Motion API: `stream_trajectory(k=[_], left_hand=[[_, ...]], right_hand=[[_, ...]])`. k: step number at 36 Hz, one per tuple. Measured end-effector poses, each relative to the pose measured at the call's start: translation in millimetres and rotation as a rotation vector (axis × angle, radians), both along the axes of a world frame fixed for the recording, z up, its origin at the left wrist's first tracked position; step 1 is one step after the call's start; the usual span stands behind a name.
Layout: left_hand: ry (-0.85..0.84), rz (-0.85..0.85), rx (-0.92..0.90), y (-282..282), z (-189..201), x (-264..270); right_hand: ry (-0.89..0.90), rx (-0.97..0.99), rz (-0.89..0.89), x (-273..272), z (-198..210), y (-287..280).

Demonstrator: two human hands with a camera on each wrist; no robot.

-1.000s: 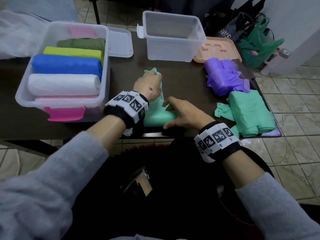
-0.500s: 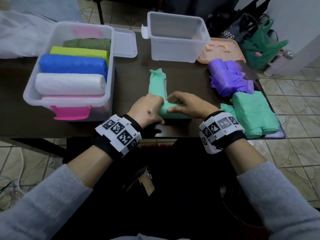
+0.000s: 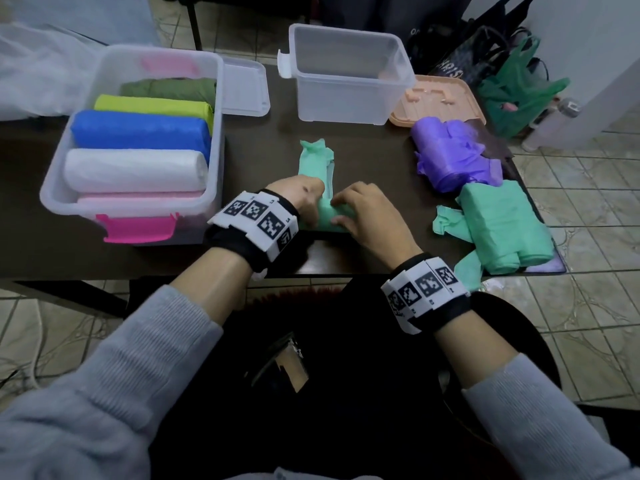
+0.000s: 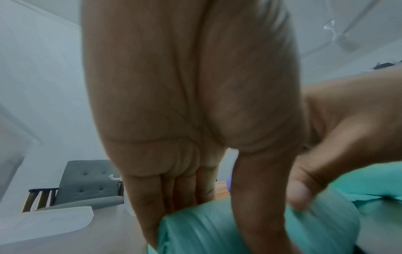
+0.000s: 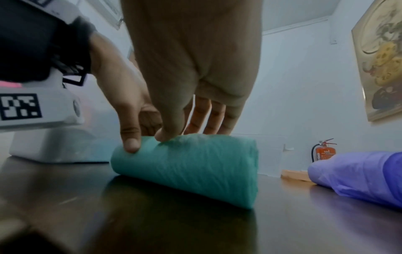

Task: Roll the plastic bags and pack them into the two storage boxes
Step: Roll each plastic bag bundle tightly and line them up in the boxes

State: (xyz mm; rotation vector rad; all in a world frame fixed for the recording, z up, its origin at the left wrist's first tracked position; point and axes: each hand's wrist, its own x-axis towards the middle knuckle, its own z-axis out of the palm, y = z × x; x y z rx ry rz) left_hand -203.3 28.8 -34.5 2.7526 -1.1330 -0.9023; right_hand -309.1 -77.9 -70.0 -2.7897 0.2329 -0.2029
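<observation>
A mint-green plastic bag point(image 3: 327, 220) lies near the table's front edge. Its near end is rolled into a thick roll point(image 5: 195, 163), and its flat tail point(image 3: 316, 157) stretches away toward the empty clear box point(image 3: 349, 98). My left hand point(image 3: 304, 202) grips the roll's left end, thumb on the near side and fingers over the far side. My right hand point(image 3: 363, 213) grips the right part the same way, its thumb point(image 4: 298, 194) pressing the plastic. The left clear box point(image 3: 62, 161) holds several coloured rolls.
A crumpled purple bag point(image 3: 453, 161) and a pile of folded green bags point(image 3: 502, 223) lie at the table's right end. A peach lid point(image 3: 436, 102) and a clear lid point(image 3: 246, 88) rest beside the boxes. The pink-latched box sits close to my left wrist.
My left hand came back from the bag's far end to the near end and joined the right hand there. The near end is now a thicker roll under both hands.
</observation>
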Motion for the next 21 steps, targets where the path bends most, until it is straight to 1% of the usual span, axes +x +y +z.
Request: stream_trajectory(k=[2, 6, 11, 15, 21], left_hand=[[0.012, -0.012, 0.031, -1, 1, 4], [0.03, -0.019, 0.068, -4, 3, 8], [0.057, 0.011, 0.05, -3, 2, 15], [-0.04, 0.074, -0.064, -3, -3, 19], [-0.043, 0.082, -0.261, 2, -4, 14]], right_hand=[[0.035, 0.032, 0.007, -4, -1, 0], [0.07, 0.017, 0.01, -5, -2, 0], [0.107, 0.025, 0.005, 2, -2, -3], [0.147, 0.05, 0.018, 7, -1, -8], [0.213, 0.014, 0.03, 8, 2, -8]])
